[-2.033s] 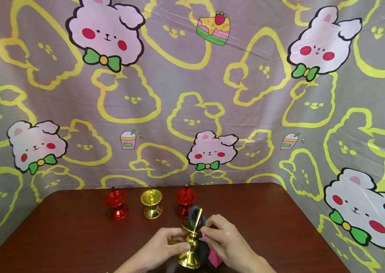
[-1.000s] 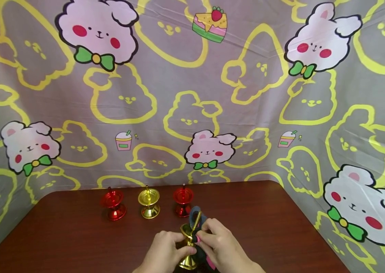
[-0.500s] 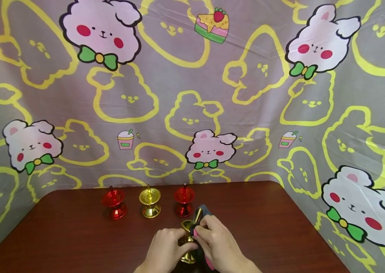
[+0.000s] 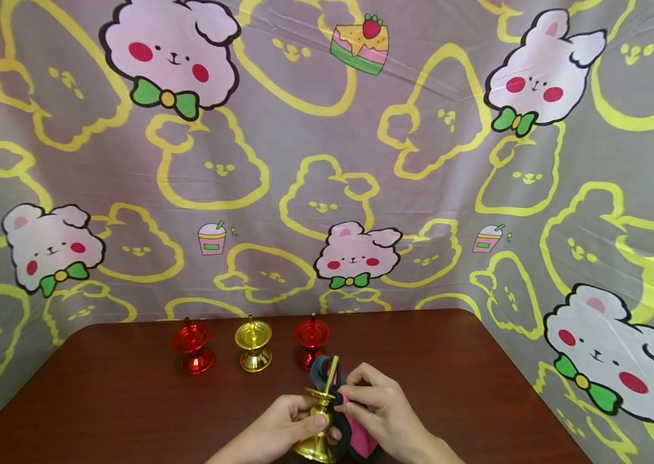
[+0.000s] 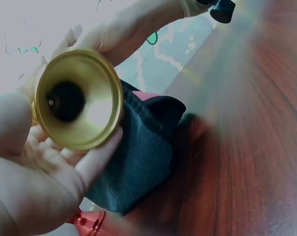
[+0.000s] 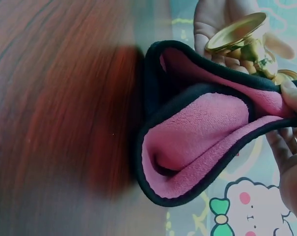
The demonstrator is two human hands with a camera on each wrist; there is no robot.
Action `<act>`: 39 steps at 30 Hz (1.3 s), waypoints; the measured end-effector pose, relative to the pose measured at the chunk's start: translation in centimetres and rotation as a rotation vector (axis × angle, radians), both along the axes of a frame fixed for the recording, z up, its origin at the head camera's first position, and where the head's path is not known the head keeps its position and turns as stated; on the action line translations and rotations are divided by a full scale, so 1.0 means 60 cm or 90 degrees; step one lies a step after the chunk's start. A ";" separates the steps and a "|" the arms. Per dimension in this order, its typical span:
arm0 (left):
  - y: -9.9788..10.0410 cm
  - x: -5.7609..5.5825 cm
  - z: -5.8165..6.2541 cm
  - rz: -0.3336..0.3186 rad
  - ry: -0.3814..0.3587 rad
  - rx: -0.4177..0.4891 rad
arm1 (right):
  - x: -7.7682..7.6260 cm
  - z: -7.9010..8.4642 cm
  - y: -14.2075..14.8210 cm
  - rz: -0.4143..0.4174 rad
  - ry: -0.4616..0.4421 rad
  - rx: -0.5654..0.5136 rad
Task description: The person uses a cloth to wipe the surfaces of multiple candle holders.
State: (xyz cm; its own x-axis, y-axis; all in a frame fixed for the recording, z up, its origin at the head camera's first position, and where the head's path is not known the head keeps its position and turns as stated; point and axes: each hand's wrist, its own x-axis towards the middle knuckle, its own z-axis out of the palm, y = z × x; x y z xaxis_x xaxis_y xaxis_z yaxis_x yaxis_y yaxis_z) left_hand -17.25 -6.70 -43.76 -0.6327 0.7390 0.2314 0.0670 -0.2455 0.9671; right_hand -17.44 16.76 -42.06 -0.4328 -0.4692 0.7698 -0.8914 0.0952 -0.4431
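My left hand (image 4: 283, 425) grips a shiny gold candle holder (image 4: 316, 447) round its narrow waist, thumb on the near side. The holder leans, with its thin upright rod (image 4: 332, 374) pointing up and to the right. Its flared, hollow base (image 5: 106, 105) faces the left wrist camera. My right hand (image 4: 387, 412) pinches a cloth (image 4: 361, 439), pink on one side and dark blue-grey on the other, against the holder just under its dish. The cloth's dark side (image 5: 143, 157) hangs beside the base; in the right wrist view its pink side (image 6: 202, 120) drapes in folds with black edging.
Along the back of the dark red-brown table (image 4: 129, 412) stand a red candle holder (image 4: 198, 361), a gold one (image 4: 255, 359) and another red one (image 4: 310, 334). The second red one is partly behind the cloth. A patterned curtain (image 4: 419, 258) hangs behind the table.
The held candle holder has tipped so its base swings left and its rod shows more. My left hand has turned with it, and my right hand has shifted slightly right, showing more pink cloth.
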 end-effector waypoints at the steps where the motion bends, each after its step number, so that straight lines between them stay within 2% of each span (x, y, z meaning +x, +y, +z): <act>1: 0.000 0.000 -0.002 -0.017 -0.011 0.017 | 0.000 -0.001 0.000 0.002 -0.004 -0.003; 4: -0.001 0.000 -0.006 -0.030 -0.035 0.050 | 0.002 0.000 -0.001 0.011 -0.014 -0.008; 8: -0.001 0.002 -0.009 -0.011 -0.044 0.053 | 0.002 0.002 -0.001 0.011 -0.005 -0.004; 18: 0.000 0.004 -0.004 0.032 0.001 0.037 | 0.007 0.009 0.001 -0.008 0.049 0.035; 24: 0.002 0.003 0.001 0.081 0.049 -0.007 | 0.009 0.017 -0.002 -0.036 0.092 0.057; 29: 0.007 0.007 0.005 0.135 0.071 -0.048 | 0.013 0.021 -0.012 -0.096 0.123 0.085; 34: 0.014 0.012 0.005 0.239 0.093 -0.135 | 0.017 0.021 -0.025 -0.164 0.139 0.116; 37: 0.019 0.013 0.005 0.308 0.136 -0.208 | 0.019 0.022 -0.033 -0.201 0.154 0.132; 39: 0.023 0.013 0.007 0.350 0.186 -0.262 | 0.021 0.024 -0.039 -0.234 0.158 0.151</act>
